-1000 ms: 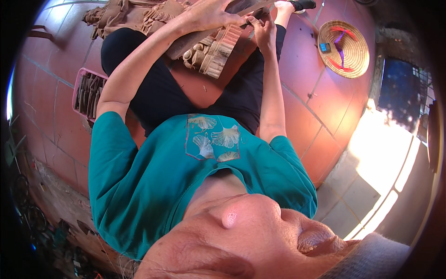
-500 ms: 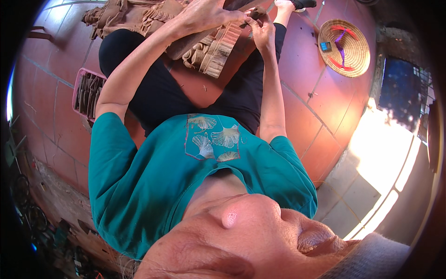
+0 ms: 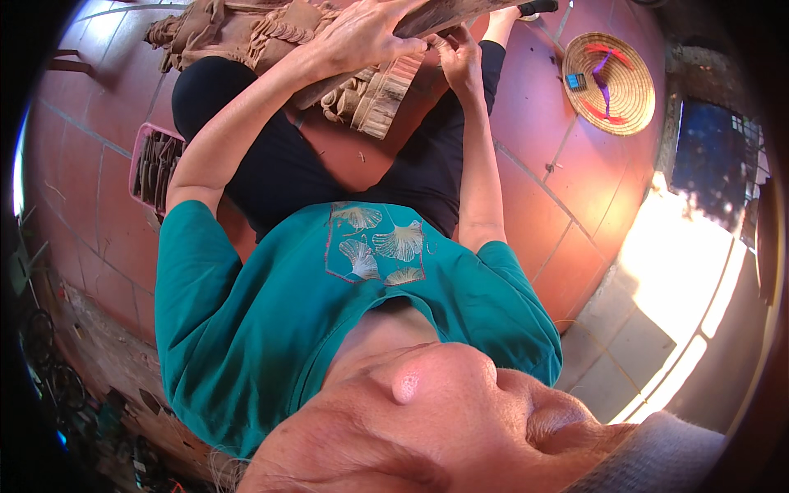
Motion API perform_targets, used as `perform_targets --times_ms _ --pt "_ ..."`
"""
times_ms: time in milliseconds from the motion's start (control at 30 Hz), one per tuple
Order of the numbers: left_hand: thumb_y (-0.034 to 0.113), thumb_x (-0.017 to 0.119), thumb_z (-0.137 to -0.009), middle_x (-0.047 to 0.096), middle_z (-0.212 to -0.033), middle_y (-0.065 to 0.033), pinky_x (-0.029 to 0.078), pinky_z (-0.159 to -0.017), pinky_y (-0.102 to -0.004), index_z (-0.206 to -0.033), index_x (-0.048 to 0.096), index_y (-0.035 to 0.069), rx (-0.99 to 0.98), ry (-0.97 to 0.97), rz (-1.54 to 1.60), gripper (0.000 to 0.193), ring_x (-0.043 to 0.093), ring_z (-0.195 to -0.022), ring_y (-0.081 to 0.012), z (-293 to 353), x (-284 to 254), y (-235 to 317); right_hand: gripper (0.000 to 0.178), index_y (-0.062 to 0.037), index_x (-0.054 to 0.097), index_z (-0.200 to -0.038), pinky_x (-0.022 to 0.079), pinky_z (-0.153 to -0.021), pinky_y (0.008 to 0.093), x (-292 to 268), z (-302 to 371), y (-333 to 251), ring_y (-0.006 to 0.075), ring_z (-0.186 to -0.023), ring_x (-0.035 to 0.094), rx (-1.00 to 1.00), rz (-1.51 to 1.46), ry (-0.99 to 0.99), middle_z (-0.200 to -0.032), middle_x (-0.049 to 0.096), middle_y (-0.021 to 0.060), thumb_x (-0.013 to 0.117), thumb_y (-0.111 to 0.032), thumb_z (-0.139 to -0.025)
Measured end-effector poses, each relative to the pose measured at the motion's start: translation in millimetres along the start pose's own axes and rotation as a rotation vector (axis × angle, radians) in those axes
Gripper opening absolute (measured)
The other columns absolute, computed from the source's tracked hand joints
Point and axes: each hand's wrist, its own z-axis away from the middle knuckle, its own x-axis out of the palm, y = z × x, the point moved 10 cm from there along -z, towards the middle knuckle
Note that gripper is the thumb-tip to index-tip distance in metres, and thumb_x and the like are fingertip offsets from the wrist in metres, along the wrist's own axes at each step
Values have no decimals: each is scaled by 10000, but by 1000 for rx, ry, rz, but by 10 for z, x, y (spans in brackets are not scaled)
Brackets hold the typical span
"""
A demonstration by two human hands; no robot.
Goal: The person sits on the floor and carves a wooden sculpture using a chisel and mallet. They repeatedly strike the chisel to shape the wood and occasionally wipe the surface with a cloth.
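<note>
My left hand (image 3: 366,37) is wrapped round a long, brown, wooden-looking piece (image 3: 436,16), which slants from above my lap up past the top edge of the view. Close to its underside, by my left thumb, my right hand (image 3: 460,62) has its fingertips pressed together. What they pinch, if anything, is too small to tell. Beneath the long piece lies a brown carved wooden piece (image 3: 362,99) with curled relief and a ridged, lighter end. More carved brown wood (image 3: 230,33) extends to the left of it, partly behind my left forearm.
By my left knee stands a pink basket (image 3: 140,160) holding several thin dark pieces. An upturned woven hat (image 3: 629,99) with a purple strap lies on the red tiled floor (image 3: 542,197) at right. A dark stool-like object (image 3: 74,62) is at far left.
The long piece has turned, so more of its broad side shows at the top. My right hand has dropped slightly away from it; my left hand has shifted a little.
</note>
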Motion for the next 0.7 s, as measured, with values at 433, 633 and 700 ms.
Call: perform_targets --times_ms 433,633,700 --pt "185 728 -856 569 -1391 -249 534 -969 -421 -1571 279 98 -7 22 91 849 635 -1193 -386 102 -49 -5 215 -62 613 -1137 555 -719 255 -2 71 -83 100 -899 697 -50 -23 -17 -1000 719 46 690 -34 -939" --pt "185 739 -850 572 -1378 -253 537 -946 -433 -1560 303 79 79 50 44 840 645 -1155 -403 149 -62 66 220 -66 623 -1143 552 -693 274 -12 86 -44 124 -839 714 -34 30 -5 -922 736 43 695 -45 -936" --pt "207 738 -853 597 -1332 -262 544 -906 -444 -1554 316 72 121 36 -25 829 655 -1112 -419 155 8 27 226 -60 627 -1147 550 -689 286 -20 95 -11 141 -822 720 -47 70 15 -918 747 59 699 -52 -933"
